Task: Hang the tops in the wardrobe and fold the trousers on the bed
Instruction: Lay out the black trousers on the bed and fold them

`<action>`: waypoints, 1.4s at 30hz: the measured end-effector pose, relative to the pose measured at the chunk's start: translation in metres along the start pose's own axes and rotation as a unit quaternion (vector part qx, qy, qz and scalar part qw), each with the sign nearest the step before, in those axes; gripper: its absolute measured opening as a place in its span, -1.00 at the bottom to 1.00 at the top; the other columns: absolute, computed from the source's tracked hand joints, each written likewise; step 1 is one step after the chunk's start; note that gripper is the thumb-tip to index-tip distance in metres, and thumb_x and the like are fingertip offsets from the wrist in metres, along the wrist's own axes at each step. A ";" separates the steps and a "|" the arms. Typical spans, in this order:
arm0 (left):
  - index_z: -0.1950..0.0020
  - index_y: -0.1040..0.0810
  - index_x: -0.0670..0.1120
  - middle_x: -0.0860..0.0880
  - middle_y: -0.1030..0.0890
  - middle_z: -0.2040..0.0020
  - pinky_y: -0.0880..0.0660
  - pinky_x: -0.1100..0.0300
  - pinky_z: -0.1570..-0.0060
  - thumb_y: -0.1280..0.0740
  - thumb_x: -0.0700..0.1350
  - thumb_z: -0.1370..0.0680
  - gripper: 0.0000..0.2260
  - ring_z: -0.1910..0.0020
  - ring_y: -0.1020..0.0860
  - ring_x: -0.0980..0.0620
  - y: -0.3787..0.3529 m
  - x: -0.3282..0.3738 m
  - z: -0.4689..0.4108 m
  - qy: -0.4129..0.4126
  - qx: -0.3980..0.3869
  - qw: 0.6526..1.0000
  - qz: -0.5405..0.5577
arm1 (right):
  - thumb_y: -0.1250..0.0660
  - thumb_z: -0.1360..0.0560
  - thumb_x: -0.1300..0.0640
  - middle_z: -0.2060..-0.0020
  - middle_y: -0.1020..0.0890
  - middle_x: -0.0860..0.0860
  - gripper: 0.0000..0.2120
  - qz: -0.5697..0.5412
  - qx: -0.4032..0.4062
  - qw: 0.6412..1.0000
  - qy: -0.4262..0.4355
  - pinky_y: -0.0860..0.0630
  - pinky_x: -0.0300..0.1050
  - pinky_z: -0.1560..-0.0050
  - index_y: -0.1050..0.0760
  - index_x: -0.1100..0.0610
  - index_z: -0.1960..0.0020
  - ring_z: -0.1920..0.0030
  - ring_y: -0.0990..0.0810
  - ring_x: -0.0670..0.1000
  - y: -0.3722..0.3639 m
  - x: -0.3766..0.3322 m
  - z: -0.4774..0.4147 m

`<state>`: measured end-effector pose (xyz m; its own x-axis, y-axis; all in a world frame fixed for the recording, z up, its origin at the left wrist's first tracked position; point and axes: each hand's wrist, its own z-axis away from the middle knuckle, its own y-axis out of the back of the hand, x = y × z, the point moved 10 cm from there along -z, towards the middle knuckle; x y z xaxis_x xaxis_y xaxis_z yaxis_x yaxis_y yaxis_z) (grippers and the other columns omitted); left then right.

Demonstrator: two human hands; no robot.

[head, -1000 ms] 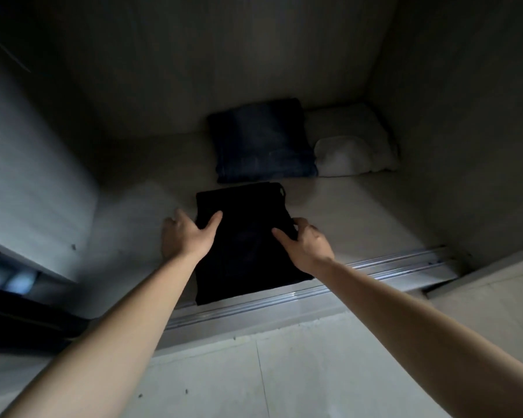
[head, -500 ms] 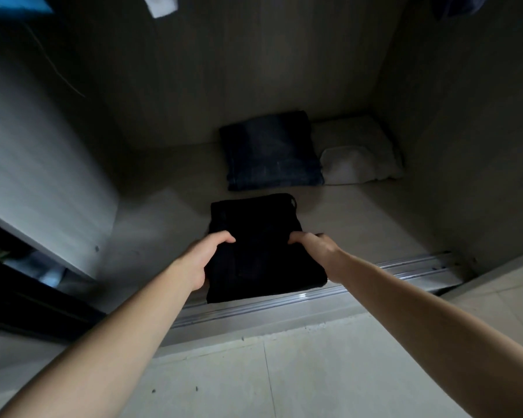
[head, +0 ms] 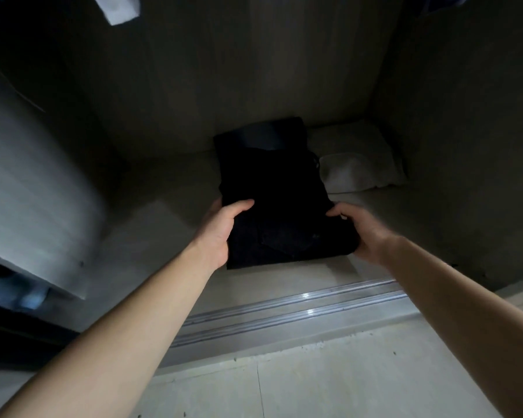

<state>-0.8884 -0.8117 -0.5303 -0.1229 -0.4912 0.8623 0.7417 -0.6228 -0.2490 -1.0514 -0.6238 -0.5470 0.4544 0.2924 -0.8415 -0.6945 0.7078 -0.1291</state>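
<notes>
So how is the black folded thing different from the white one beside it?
The black trousers are dark, the white cloth pale. The left hand and right hand grip the black trousers; the white cloth lies untouched in the back corner. Both are folded.

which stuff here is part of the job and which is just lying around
Job: folded black trousers, gripped by left hand and right hand; folded dark blue jeans behind them; white hanging garment above.
Lying about: folded white cloth; metal sliding-door track.
</notes>
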 end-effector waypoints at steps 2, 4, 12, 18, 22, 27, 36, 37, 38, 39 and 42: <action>-0.26 -0.60 0.00 -0.11 -0.71 -0.08 -0.61 -0.10 -0.09 -0.54 -0.11 -0.42 -0.59 -0.06 -0.68 -0.13 0.001 0.012 -0.007 -0.013 0.010 1.000 -0.012 | -0.45 -0.21 0.10 0.18 -0.59 0.10 -0.64 0.005 -0.034 0.999 0.015 -0.44 -0.09 0.17 -0.62 0.10 -0.01 0.19 -0.58 0.07 -0.009 -0.012 -0.008; -0.28 -0.58 -0.01 -0.11 -0.70 -0.07 -0.63 -0.05 -0.04 -0.53 -0.06 -0.45 -0.59 -0.05 -0.68 -0.12 0.001 0.025 -0.017 -0.001 0.012 1.000 -0.023 | -0.39 -0.36 0.26 0.12 -0.65 0.07 -0.67 0.037 -0.020 0.996 0.077 -0.48 -0.12 0.15 -0.62 0.08 -0.12 0.11 -0.61 0.03 -0.014 -0.036 -0.018; -0.27 -0.54 0.03 -0.08 -0.66 -0.14 -0.59 0.05 -0.06 -0.42 -0.01 -0.56 -0.71 -0.09 -0.64 -0.06 -0.002 0.131 -0.089 -0.130 0.062 0.987 -0.065 | -0.30 -0.52 0.45 0.07 -0.61 -0.05 -0.60 0.100 0.118 0.954 0.256 -0.49 -0.47 0.23 -0.48 0.17 -0.30 0.25 -0.58 -0.27 -0.036 -0.158 -0.063; -0.30 -0.55 -0.07 -0.04 -0.66 -0.13 -0.63 0.02 -0.05 -0.44 0.06 -0.54 -0.61 -0.03 -0.65 -0.03 -0.034 0.188 -0.114 -0.203 0.081 0.972 -0.088 | -0.36 -0.53 0.33 -0.17 -0.57 -0.03 -0.46 0.089 0.163 0.931 0.314 -0.53 -0.41 0.14 -0.38 0.08 -0.47 -0.10 -0.60 -0.06 -0.017 -0.221 -0.081; -0.31 -0.53 -0.07 -0.06 -0.66 -0.10 -0.66 0.04 0.10 -0.43 -0.01 -0.52 -0.62 0.02 -0.66 -0.05 -0.085 0.186 -0.121 -0.191 0.043 0.977 -0.089 | -0.35 -0.54 0.29 -0.10 -0.56 -0.08 -0.51 0.072 0.215 0.917 0.329 -0.51 -0.42 0.21 -0.39 0.07 -0.43 0.04 -0.57 -0.19 0.032 -0.232 -0.075; -0.27 -0.54 -0.05 -0.08 -0.66 -0.09 -0.63 -0.04 0.03 -0.38 -0.12 -0.26 -0.45 -0.03 -0.64 -0.12 -0.129 0.125 -0.124 -0.117 -0.028 0.986 -0.117 | -0.36 -0.54 0.29 -0.16 -0.56 0.00 -0.55 0.100 0.261 0.916 0.289 -0.47 -0.46 0.24 -0.40 0.09 -0.39 0.01 -0.55 -0.13 0.097 -0.203 -0.077; -0.36 -0.42 -0.03 -0.08 -0.61 -0.15 -0.61 -0.08 -0.09 -0.40 -0.20 -0.51 -0.57 -0.07 -0.62 -0.08 -0.181 0.104 -0.140 -0.128 -0.035 0.984 -0.115 | -0.38 -0.55 0.25 -0.04 -0.54 -0.06 -0.67 0.109 0.282 0.904 0.302 -0.45 -0.40 0.27 -0.40 -0.02 -0.23 0.12 -0.53 -0.17 0.153 -0.205 -0.078; -0.37 -0.42 -0.02 -0.08 -0.61 -0.16 -0.61 -0.08 -0.10 -0.40 -0.19 -0.52 -0.57 -0.08 -0.62 -0.08 -0.188 0.108 -0.142 -0.135 -0.035 0.984 -0.114 | -0.37 -0.54 0.26 -0.02 -0.53 -0.07 -0.66 0.120 0.291 0.894 0.318 -0.44 -0.44 0.30 -0.41 0.01 -0.25 0.16 -0.52 -0.21 0.156 -0.214 -0.077; -0.40 -0.40 -0.01 -0.07 -0.60 -0.19 -0.60 -0.06 -0.14 -0.40 -0.18 -0.54 -0.56 -0.10 -0.61 -0.06 -0.197 0.111 -0.144 -0.146 -0.035 0.982 -0.113 | -0.37 -0.54 0.29 -0.01 -0.53 -0.07 -0.65 0.133 0.298 0.884 0.336 -0.44 -0.46 0.29 -0.42 0.05 -0.27 0.17 -0.51 -0.23 0.161 -0.223 -0.075; -0.44 -0.38 -0.02 -0.05 -0.58 -0.25 -0.56 -0.02 -0.20 -0.38 -0.17 -0.57 -0.55 -0.15 -0.59 -0.03 -0.202 0.113 -0.144 -0.162 -0.030 0.979 -0.121 | -0.37 -0.54 0.30 -0.03 -0.55 -0.05 -0.64 0.158 0.303 0.872 0.349 -0.48 -0.44 0.20 -0.42 0.10 -0.30 0.14 -0.53 -0.22 0.163 -0.228 -0.075; -0.55 -0.23 -0.04 -0.05 -0.46 -0.40 -0.42 0.15 -0.30 -0.35 -0.11 -0.61 -0.46 -0.31 -0.48 -0.01 -0.210 0.101 -0.143 -0.196 0.010 0.958 -0.209 | -0.41 -0.55 0.18 -0.23 -0.58 0.08 -0.56 0.289 0.307 0.848 0.322 -0.48 -0.04 -0.28 -0.43 0.15 -0.40 -0.21 -0.57 0.06 0.172 -0.217 -0.091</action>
<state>-1.1513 -0.8175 -0.4537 -0.1580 0.0674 0.9851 0.6945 -0.7016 0.1594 -1.3200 -0.6240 -0.4340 -0.3989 0.4323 -0.8087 -0.1853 0.8257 0.5328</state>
